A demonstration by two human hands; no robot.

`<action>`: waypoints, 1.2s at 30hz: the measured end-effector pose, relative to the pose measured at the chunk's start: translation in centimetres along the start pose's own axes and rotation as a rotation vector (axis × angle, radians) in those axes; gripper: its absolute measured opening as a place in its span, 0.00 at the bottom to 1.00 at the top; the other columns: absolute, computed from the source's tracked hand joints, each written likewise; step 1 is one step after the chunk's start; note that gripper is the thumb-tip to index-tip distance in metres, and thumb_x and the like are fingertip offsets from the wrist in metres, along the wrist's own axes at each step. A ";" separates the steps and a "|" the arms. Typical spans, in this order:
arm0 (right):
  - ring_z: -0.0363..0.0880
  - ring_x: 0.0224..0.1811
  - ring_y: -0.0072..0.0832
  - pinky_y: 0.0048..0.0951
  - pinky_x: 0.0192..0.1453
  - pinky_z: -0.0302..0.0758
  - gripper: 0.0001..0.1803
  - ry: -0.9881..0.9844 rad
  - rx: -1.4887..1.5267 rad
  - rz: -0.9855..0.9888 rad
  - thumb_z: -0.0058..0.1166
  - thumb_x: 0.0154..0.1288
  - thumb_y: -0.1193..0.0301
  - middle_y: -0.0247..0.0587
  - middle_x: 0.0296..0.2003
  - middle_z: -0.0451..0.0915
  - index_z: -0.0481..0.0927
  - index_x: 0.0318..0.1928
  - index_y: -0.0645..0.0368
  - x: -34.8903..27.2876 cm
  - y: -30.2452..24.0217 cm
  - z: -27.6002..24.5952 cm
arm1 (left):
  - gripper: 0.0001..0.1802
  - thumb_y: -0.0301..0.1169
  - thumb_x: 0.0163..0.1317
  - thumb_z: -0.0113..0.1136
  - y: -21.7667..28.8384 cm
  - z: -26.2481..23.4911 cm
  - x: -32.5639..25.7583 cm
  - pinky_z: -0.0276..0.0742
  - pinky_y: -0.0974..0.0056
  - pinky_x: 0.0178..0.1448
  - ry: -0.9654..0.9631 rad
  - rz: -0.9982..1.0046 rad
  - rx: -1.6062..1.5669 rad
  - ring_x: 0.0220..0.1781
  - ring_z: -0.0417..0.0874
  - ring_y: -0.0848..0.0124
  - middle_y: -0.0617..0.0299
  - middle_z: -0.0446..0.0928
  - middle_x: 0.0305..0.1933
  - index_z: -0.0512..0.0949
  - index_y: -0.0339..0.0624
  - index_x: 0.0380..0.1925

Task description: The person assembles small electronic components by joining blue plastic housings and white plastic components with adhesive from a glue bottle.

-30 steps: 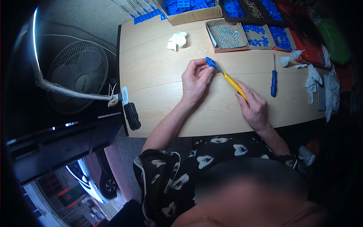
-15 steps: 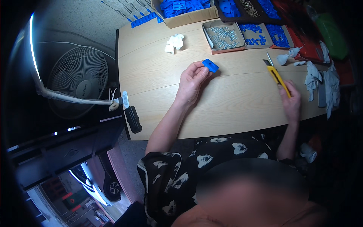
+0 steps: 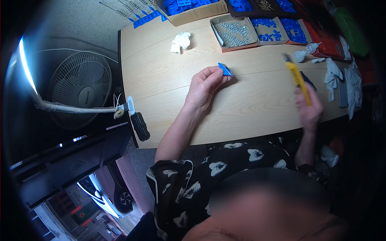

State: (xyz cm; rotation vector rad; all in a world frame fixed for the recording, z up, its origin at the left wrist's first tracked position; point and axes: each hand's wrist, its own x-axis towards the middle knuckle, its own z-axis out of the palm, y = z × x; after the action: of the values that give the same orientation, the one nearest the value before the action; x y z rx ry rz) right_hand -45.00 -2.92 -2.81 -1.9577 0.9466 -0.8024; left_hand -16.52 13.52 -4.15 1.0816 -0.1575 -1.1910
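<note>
My left hand (image 3: 204, 86) pinches a small blue plastic piece (image 3: 224, 69) between thumb and fingers, held over the middle of the table. The piece is tilted, with one narrow side showing. Over on the right, my right hand (image 3: 309, 106) is wrapped round a yellow utility knife (image 3: 298, 81). The knife points away from me, and its tip is smeared by motion. Just beyond the fingers of that hand a dark object (image 3: 309, 79) shows in part; its kind I cannot make out.
Crumpled white tissue (image 3: 180, 42) lies on the wooden table (image 3: 161, 86). At the back stand a cardboard box of blue parts (image 3: 197, 17), a tray of small metal balls (image 3: 234, 34) and trays of small blue pieces (image 3: 268, 31). White rags (image 3: 353, 90) hang at the right; a fan (image 3: 82, 86) stands left.
The blue piece has turned in my left hand, from its broad face to a narrower side. My right hand has shifted slightly with the knife, and a dark object now shows beside it.
</note>
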 end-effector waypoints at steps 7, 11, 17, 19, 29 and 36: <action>0.83 0.29 0.31 0.28 0.28 0.80 0.18 -0.174 -0.091 -0.432 0.66 0.58 0.78 0.48 0.32 0.81 0.79 0.49 0.71 -1.7 -4.0 6.9 | 0.12 0.28 0.67 0.60 0.1 0.1 0.0 0.82 0.70 0.55 0.032 0.009 -0.035 0.45 0.85 0.72 0.55 0.82 0.42 0.76 0.33 0.45; 0.81 0.30 0.31 0.26 0.31 0.77 0.17 -0.211 -0.060 -0.394 0.63 0.59 0.81 0.48 0.32 0.80 0.78 0.49 0.72 -1.6 -4.1 7.1 | 0.12 0.29 0.67 0.60 0.1 0.0 -0.1 0.82 0.71 0.55 0.029 0.019 -0.034 0.45 0.85 0.71 0.55 0.82 0.43 0.75 0.32 0.46; 0.81 0.26 0.30 0.27 0.27 0.78 0.17 -0.190 -0.055 -0.429 0.65 0.59 0.78 0.48 0.30 0.80 0.79 0.48 0.70 -1.0 -3.9 7.6 | 0.12 0.28 0.67 0.60 0.1 0.0 0.0 0.82 0.71 0.55 0.038 0.018 -0.041 0.45 0.85 0.71 0.54 0.81 0.43 0.75 0.32 0.46; 0.81 0.26 0.30 0.27 0.27 0.78 0.17 -0.190 -0.046 -0.421 0.65 0.58 0.79 0.48 0.30 0.80 0.79 0.48 0.70 -0.9 -3.9 7.7 | 0.12 0.28 0.67 0.60 0.1 -0.1 0.1 0.82 0.70 0.55 0.043 0.018 -0.038 0.45 0.85 0.71 0.54 0.81 0.43 0.75 0.32 0.46; 0.84 0.32 0.40 0.34 0.34 0.80 0.15 -0.177 -0.068 -0.320 0.63 0.61 0.77 0.52 0.34 0.82 0.79 0.47 0.70 -0.9 -3.1 8.4 | 0.14 0.26 0.65 0.62 0.0 -0.1 0.0 0.82 0.70 0.54 0.046 0.069 0.121 0.44 0.85 0.70 0.51 0.82 0.41 0.75 0.29 0.47; 0.86 0.34 0.41 0.34 0.36 0.81 0.15 -0.231 -0.144 -0.071 0.60 0.65 0.71 0.54 0.34 0.83 0.79 0.47 0.70 -0.4 -2.5 8.1 | 0.14 0.25 0.66 0.60 0.0 -0.7 0.3 0.82 0.70 0.53 0.021 0.061 0.298 0.43 0.85 0.70 0.53 0.83 0.42 0.77 0.30 0.49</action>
State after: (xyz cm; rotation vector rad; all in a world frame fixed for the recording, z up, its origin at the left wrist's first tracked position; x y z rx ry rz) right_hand -38.03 1.50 -4.62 -2.1642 0.8195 -0.5434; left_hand -16.00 13.68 -4.65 1.3389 -0.3580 -1.1238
